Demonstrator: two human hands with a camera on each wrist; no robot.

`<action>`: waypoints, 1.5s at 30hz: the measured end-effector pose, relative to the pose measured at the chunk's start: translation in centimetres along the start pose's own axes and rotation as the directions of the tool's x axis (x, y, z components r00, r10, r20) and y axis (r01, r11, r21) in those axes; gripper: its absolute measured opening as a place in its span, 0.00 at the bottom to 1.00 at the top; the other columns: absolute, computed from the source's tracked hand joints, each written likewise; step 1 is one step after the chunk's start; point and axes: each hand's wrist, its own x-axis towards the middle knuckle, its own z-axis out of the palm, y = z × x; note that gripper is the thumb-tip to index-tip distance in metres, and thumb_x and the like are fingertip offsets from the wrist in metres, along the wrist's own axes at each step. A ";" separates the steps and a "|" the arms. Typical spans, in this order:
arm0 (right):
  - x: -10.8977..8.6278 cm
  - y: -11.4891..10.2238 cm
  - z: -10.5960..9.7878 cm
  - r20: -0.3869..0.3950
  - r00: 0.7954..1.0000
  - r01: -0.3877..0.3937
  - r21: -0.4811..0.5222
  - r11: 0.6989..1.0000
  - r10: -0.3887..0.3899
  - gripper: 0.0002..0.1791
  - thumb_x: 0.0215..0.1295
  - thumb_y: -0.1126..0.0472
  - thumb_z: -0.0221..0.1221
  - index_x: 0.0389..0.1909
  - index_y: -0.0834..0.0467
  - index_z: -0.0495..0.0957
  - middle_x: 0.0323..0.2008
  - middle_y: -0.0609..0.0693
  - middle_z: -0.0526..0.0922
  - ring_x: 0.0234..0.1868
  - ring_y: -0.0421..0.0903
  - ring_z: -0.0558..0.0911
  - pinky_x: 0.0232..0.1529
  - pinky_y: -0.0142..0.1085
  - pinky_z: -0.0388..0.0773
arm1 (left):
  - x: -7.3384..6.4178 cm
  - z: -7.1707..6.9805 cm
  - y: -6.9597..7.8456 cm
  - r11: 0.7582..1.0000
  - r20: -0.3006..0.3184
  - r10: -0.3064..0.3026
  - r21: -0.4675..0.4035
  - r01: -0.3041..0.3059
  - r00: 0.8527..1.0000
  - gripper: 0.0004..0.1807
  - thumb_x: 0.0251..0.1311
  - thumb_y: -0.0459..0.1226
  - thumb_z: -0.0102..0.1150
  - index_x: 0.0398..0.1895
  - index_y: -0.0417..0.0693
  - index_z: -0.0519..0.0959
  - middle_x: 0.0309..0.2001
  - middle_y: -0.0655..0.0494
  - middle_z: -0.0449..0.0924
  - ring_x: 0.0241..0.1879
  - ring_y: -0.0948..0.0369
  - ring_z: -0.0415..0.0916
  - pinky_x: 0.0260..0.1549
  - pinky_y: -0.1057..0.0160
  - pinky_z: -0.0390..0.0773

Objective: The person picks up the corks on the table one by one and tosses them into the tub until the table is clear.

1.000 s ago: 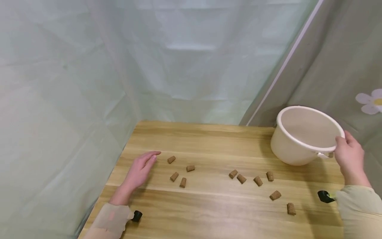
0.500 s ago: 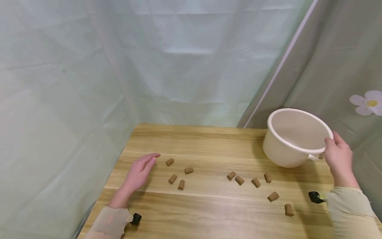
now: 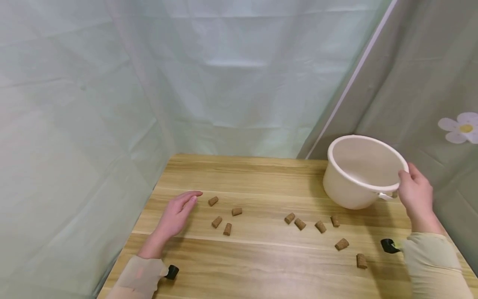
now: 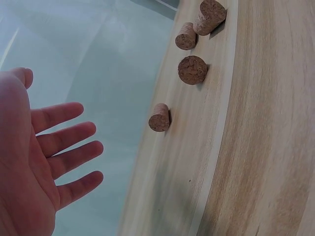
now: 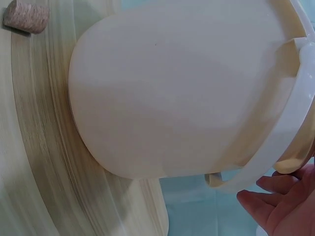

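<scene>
At the right of the head view stands a cream bucket (image 3: pixel 345 187) with its mouth up. My right hand (image 3: pixel 416 193) pinches its rim on the near right side, thumb over the edge. In the right wrist view the bucket's side (image 5: pixel 162 93) fills most of the picture, its white handle (image 5: pixel 280 132) hanging down beside the fingers. My left hand (image 3: pixel 175 214) is held with fingers extended at the left of the table, holding nothing. Just right of its fingertips lies a cork (image 3: pixel 213 201), one of several in a loose group. The left wrist view shows the spread fingers (image 4: pixel 74 157) apart from the corks.
More corks lie on the wooden table (image 3: pixel 261 261), between the middle and the right, among them one cork (image 3: pixel 361 261) nearest the front. Pale curtains (image 3: pixel 239 83) hang behind the table and at its left. A grey curtain (image 3: pixel 418 83) with a flower print hangs behind the bucket.
The bucket and my right hand on its rim have shifted left across the table, partly along with a small camera turn. My left hand and the corks have stayed in place.
</scene>
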 end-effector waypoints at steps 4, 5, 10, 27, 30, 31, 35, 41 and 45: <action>0.0 -0.4 0.6 0.020 1.000 0.011 0.001 1.000 -0.011 0.37 0.84 0.44 0.36 0.87 0.54 0.48 0.82 0.65 0.55 0.80 0.65 0.56 0.82 0.58 0.53 | 0.1 0.0 0.1 1.000 0.005 -0.005 -0.001 0.005 1.000 0.22 0.87 0.42 0.44 0.64 0.38 0.83 0.65 0.41 0.83 0.67 0.41 0.77 0.68 0.36 0.74; 0.0 -0.4 0.8 0.028 0.999 0.015 0.006 1.000 -0.015 0.37 0.84 0.44 0.35 0.87 0.54 0.47 0.82 0.65 0.54 0.81 0.66 0.55 0.82 0.59 0.52 | 0.1 0.1 0.1 1.000 0.007 -0.007 -0.001 0.007 1.000 0.22 0.87 0.42 0.44 0.65 0.38 0.83 0.65 0.41 0.83 0.68 0.41 0.76 0.69 0.36 0.73; 0.0 -0.8 1.5 0.050 0.998 0.030 0.017 0.999 -0.031 0.37 0.85 0.43 0.35 0.87 0.54 0.47 0.82 0.65 0.53 0.81 0.67 0.55 0.81 0.62 0.52 | 0.1 0.2 0.1 1.000 0.010 -0.010 0.000 0.010 1.000 0.22 0.87 0.42 0.44 0.64 0.38 0.83 0.65 0.42 0.82 0.68 0.41 0.76 0.69 0.37 0.73; -0.4 -1.9 3.7 0.041 0.996 0.079 0.021 0.997 -0.079 0.36 0.85 0.47 0.36 0.86 0.58 0.50 0.80 0.70 0.58 0.79 0.68 0.59 0.80 0.61 0.56 | 0.1 0.6 0.5 1.000 -0.003 -0.004 -0.014 0.004 1.000 0.21 0.86 0.41 0.45 0.63 0.38 0.83 0.64 0.42 0.83 0.67 0.41 0.77 0.68 0.37 0.74; -0.5 -2.1 3.9 0.052 0.996 0.075 0.015 0.997 -0.076 0.36 0.85 0.45 0.36 0.86 0.57 0.49 0.81 0.69 0.57 0.79 0.68 0.59 0.80 0.62 0.56 | 0.0 0.7 0.5 1.000 -0.002 -0.005 -0.016 0.005 1.000 0.21 0.86 0.41 0.45 0.63 0.37 0.83 0.64 0.42 0.83 0.67 0.41 0.77 0.68 0.37 0.74; -0.5 -2.2 4.0 0.055 0.996 0.075 0.012 0.997 -0.076 0.36 0.85 0.45 0.35 0.86 0.57 0.48 0.81 0.69 0.56 0.79 0.68 0.58 0.80 0.62 0.55 | 0.0 0.7 0.5 1.000 -0.002 -0.005 -0.016 0.005 1.000 0.21 0.87 0.41 0.45 0.63 0.37 0.83 0.64 0.42 0.83 0.67 0.41 0.77 0.68 0.37 0.74; -0.8 -2.4 4.4 0.062 0.995 0.076 0.014 0.997 -0.077 0.37 0.85 0.44 0.35 0.87 0.57 0.48 0.81 0.68 0.56 0.79 0.68 0.58 0.79 0.65 0.55 | 0.0 0.8 0.4 1.000 -0.006 -0.004 -0.011 0.004 1.000 0.22 0.87 0.41 0.45 0.63 0.37 0.83 0.64 0.42 0.83 0.67 0.41 0.77 0.68 0.36 0.74; -1.2 -2.8 5.2 0.061 0.995 0.075 0.033 0.997 -0.077 0.37 0.85 0.44 0.35 0.87 0.55 0.49 0.82 0.66 0.57 0.76 0.69 0.63 0.76 0.65 0.60 | -0.1 1.0 0.2 1.000 -0.010 -0.003 -0.019 0.003 1.000 0.21 0.86 0.41 0.45 0.63 0.38 0.83 0.64 0.42 0.83 0.66 0.40 0.78 0.68 0.36 0.74; -1.4 -3.2 5.8 0.055 0.996 0.072 0.049 0.996 -0.074 0.36 0.85 0.44 0.35 0.87 0.54 0.51 0.81 0.65 0.59 0.75 0.67 0.64 0.76 0.62 0.62 | -0.1 1.0 0.2 1.000 -0.010 -0.003 -0.028 0.003 1.000 0.21 0.86 0.41 0.45 0.63 0.38 0.84 0.64 0.42 0.83 0.66 0.41 0.78 0.68 0.37 0.74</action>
